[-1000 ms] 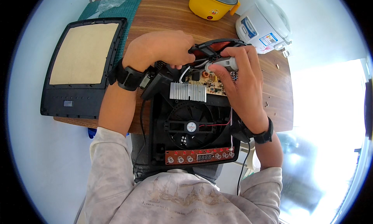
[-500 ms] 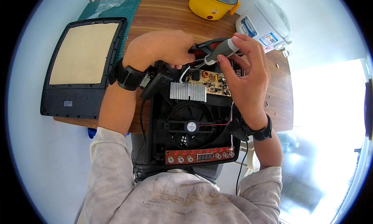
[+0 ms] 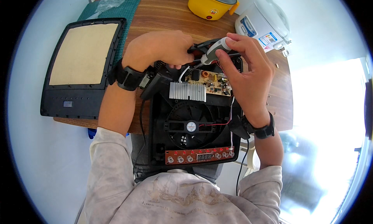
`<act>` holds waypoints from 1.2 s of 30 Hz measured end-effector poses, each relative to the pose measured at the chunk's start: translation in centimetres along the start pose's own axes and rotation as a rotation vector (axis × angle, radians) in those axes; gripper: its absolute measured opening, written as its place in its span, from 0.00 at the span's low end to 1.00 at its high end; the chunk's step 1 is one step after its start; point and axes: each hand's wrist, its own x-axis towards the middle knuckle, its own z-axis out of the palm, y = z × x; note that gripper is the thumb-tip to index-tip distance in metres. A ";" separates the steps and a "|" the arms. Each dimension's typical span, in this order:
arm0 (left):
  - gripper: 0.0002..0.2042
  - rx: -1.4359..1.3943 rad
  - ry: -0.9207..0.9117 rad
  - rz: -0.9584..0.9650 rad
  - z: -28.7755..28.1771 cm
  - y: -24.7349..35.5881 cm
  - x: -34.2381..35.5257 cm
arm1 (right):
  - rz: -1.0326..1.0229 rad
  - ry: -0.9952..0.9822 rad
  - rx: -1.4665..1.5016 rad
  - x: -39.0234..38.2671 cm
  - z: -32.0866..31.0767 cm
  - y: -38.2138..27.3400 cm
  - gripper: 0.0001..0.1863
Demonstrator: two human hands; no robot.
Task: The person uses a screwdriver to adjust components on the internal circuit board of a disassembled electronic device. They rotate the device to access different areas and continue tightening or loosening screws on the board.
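An opened black appliance [image 3: 156, 126] lies below my hands, showing a silver heat sink [image 3: 187, 91], circuit board [image 3: 215, 88], round fan [image 3: 182, 119] and red control strip [image 3: 200, 156]. My left hand [image 3: 167, 49] is curled around the near-left part of a raised black frame with red inside [image 3: 206, 44]; its fingertips are partly hidden. My right hand [image 3: 248, 68] grips a grey-and-white screwdriver [image 3: 213, 53] at a slant, shaft pointing down-left toward wiring beside the board. The screwdriver's tip is too hidden to make out.
A black panel with a beige sheet [image 3: 83, 53] lies at left, partly over a green mat [image 3: 130, 10] with crumpled plastic [image 3: 107, 4]. A yellow pot [image 3: 206, 6] and white rice cooker [image 3: 264, 21] stand at the back of the wooden table [image 3: 155, 6]. Small screws lie at right.
My right hand has risen and shifted right, tilting the screwdriver from nearly level to a steeper slant; its handle then moved slightly left. My left hand has stayed on the frame.
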 end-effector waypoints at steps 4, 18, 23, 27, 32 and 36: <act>0.15 -0.007 0.004 0.014 0.1 -0.1 0.0 | -0.023 -0.035 -0.016 -0.2 0.2 -0.3 0.16; 0.16 0.045 0.003 -0.099 -0.2 1.0 -0.3 | 0.154 -0.132 -0.022 -2.8 -1.7 -0.3 0.19; 0.17 0.066 -0.010 -0.086 -0.3 1.0 -0.3 | 0.138 -0.167 -0.025 -3.0 -1.4 -0.6 0.18; 0.17 0.056 -0.014 -0.093 -0.1 0.8 -0.1 | 0.116 -0.173 -0.038 -2.9 -1.3 -0.7 0.17; 0.17 0.056 -0.020 -0.105 -0.2 0.8 -0.1 | 0.129 -0.166 -0.014 -2.9 -1.2 -0.8 0.17; 0.17 0.046 0.000 -0.101 -0.1 0.7 -0.1 | 0.112 -0.162 -0.050 -2.9 -1.1 -0.7 0.17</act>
